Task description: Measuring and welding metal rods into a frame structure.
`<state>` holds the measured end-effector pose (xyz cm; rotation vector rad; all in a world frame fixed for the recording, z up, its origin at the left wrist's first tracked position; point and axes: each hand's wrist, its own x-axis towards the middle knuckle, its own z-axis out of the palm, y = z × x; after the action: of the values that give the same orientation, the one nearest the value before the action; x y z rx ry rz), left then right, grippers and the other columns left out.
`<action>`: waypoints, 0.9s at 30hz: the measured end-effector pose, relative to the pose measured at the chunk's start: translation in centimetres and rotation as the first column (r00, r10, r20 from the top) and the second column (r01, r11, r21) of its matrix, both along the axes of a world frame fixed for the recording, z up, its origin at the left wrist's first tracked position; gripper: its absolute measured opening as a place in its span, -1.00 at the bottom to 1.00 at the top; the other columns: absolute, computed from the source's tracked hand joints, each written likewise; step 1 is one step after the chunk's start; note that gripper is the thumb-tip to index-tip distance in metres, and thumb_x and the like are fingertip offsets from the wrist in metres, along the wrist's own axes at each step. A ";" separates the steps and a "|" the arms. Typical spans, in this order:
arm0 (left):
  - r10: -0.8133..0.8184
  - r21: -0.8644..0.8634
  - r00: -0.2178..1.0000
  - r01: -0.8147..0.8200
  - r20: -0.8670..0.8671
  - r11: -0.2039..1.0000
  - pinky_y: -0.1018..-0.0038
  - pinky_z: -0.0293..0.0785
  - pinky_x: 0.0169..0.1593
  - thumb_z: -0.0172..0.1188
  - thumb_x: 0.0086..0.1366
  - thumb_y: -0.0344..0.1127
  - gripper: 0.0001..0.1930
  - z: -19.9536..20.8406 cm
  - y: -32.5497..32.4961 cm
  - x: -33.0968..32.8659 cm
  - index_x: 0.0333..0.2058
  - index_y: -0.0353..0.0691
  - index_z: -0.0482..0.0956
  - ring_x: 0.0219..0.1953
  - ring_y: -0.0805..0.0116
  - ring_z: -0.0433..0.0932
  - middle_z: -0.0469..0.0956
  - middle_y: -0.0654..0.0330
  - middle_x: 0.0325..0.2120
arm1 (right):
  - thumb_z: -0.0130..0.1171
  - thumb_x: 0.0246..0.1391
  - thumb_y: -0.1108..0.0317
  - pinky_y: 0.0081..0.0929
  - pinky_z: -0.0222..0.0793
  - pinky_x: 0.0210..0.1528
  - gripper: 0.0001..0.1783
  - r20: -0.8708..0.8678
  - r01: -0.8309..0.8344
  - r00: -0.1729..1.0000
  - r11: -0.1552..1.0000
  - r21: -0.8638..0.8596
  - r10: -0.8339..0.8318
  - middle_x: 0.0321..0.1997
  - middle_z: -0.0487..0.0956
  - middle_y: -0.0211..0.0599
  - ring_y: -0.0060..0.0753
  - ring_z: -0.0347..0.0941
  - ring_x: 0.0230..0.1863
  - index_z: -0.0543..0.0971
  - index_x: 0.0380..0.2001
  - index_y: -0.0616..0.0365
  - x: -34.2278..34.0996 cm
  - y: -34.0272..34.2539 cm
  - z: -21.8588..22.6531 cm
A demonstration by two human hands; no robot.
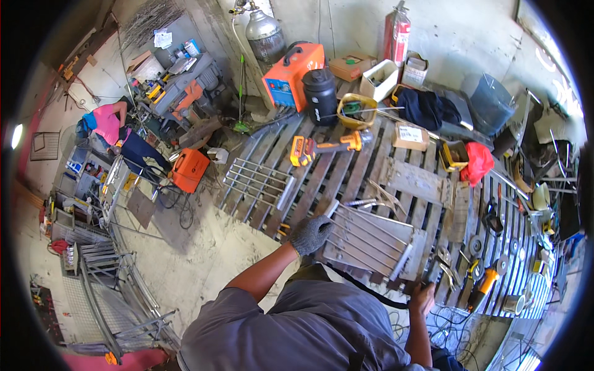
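A long workbench of weathered grey wooden slats (408, 179) fills the middle of the view, cluttered from end to end. On its near edge lies a rectangular grey metal frame with thin parallel bars (368, 241) — tilted a little across the slats. A second, similar barred metal frame (257, 179) lies on the left part of the bench, well apart from the first. Farther back stand an orange box-shaped welding machine (286, 77) and, just beside it, a black cylindrical jug (320, 96). A yellow and black cordless drill (325, 147) lies between the jug and the near frame.

The left hand (310, 234), in a grey knit glove, is closed over the left corner of the near frame, fingers curled on its edge. The bare right hand (422, 298) is closed round a dark handle at the bench's front edge, just beside the frame's lower right corner; a black cable (365, 287) runs from it across the person's grey shirt. An orange-handled tool (486, 285) lies near that hand, to its right.
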<state>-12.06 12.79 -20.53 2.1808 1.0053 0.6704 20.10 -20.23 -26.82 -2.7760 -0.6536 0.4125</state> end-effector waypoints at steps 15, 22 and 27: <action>0.690 -0.750 0.539 -0.153 0.483 0.644 0.24 0.56 -0.35 0.15 0.42 0.14 -0.60 -4.6 50.5 -1.7 -0.32 -0.06 0.71 -0.53 0.16 0.61 0.61 0.23 -0.59 | 0.18 0.44 0.19 -0.30 0.52 -0.44 -0.53 -0.224 0.579 0.624 0.250 0.776 -0.749 -0.20 0.59 -0.11 -0.29 0.54 -0.42 0.43 0.20 0.32 -5.8 -3.9 -0.1; 0.697 -0.892 0.664 -0.099 0.271 0.441 0.43 0.32 -0.67 0.25 0.39 0.12 -0.62 -1.7 55.1 5.7 -0.42 -0.03 0.49 -0.70 0.36 0.43 0.52 0.28 -0.56 | 0.20 0.42 0.21 -0.52 0.35 -0.65 -0.60 -0.292 0.628 0.493 0.103 0.771 -0.819 -0.39 0.51 -0.35 -0.54 0.39 -0.64 0.44 0.17 0.19 -12.0 -6.1 8.3; 0.768 -0.559 0.628 -0.595 0.123 0.577 0.19 0.63 -0.03 0.34 0.06 0.38 -0.24 -9.5 66.8 0.0 -0.17 -0.34 0.76 -0.02 -0.02 0.73 0.73 -0.15 -0.07 | 0.27 0.16 0.51 -0.59 0.23 -0.69 -0.50 -0.342 0.592 0.713 0.264 0.762 -0.612 -0.39 0.47 -0.41 -0.63 0.29 -0.69 0.41 0.16 0.20 -12.6 -1.1 10.2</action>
<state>-12.10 79.63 -30.03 1.1119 1.6394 0.9991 7.50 -21.35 -16.58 -1.8132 0.2642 -0.1223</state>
